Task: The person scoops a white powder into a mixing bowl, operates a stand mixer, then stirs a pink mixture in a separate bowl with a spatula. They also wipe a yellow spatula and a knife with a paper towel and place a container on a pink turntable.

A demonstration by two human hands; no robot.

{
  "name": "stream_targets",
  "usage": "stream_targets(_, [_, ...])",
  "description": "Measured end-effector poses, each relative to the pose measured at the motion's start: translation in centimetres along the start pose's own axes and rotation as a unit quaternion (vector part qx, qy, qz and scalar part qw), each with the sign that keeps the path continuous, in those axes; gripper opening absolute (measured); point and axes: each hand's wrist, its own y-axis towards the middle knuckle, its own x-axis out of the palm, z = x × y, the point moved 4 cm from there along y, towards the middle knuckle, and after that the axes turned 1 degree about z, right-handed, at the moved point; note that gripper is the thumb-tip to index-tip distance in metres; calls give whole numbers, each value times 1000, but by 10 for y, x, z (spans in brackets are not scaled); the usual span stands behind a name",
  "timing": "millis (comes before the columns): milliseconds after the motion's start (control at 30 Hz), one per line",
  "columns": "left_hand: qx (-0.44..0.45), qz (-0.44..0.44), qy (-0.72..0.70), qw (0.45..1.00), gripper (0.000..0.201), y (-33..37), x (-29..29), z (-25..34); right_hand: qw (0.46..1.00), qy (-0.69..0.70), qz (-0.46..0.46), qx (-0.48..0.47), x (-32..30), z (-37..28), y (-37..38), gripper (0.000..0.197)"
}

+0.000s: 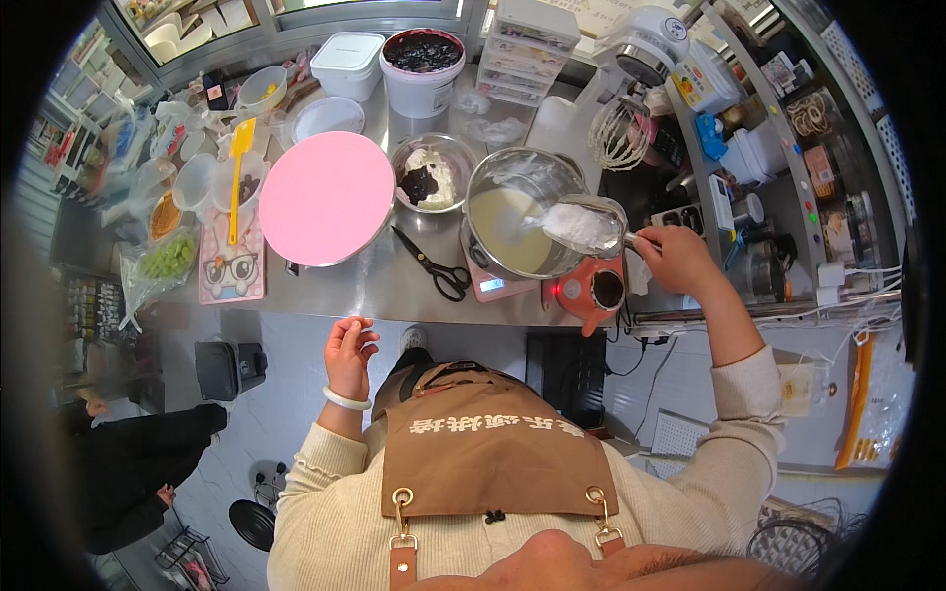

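My right hand (678, 258) grips the handle of a scoop (625, 219) heaped with white powder (581, 226). The scoop is tilted over the right side of a steel mixing bowl (485, 169), its front end inside the rim. Pale cream-coloured liquid (505, 229) covers the bowl's bottom. Under the bowl is a pink kitchen scale (505, 289) with a lit display. My left hand (349, 357), wearing a pale bangle, hangs just in front of the counter edge. Its fingers are loosely bent and apart, with nothing in them.
Left of the bowl stand a small bowl of cream and dark filling (430, 174) and a pink round board (327, 197). Black scissors (434, 264) lie near the edge. A red pot (588, 294) sits at right, a stand mixer (641, 49) behind. Another person's dark sleeve (148, 433) shows at left.
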Motion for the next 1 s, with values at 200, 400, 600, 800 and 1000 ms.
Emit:
stream_targets(200, [-1, -3, 3, 1000, 7, -5, 0, -2, 1000, -9, -3, -3, -7, -4, 0, 25])
stream_targets(400, [-2, -2, 4, 1000, 7, -8, -1, -6, 1000, -3, 3, -3, -8, -3, -2, 26])
stream_targets(600, [-5, 3, 9, 1000, 7, -10, -3, -11, 999, -42, 5, -23, -7, -9, -4, 28])
stream_targets(800, [-7, -5, 9, 1000, 7, -14, -1, -15, 991, -122, 14, -50, -15, -27, 4, 28])
stream_targets(1000, [-13, -10, 26, 1000, 8, -18, -1, -18, 965, -217, 45, -140, -10, -51, 14, 17])
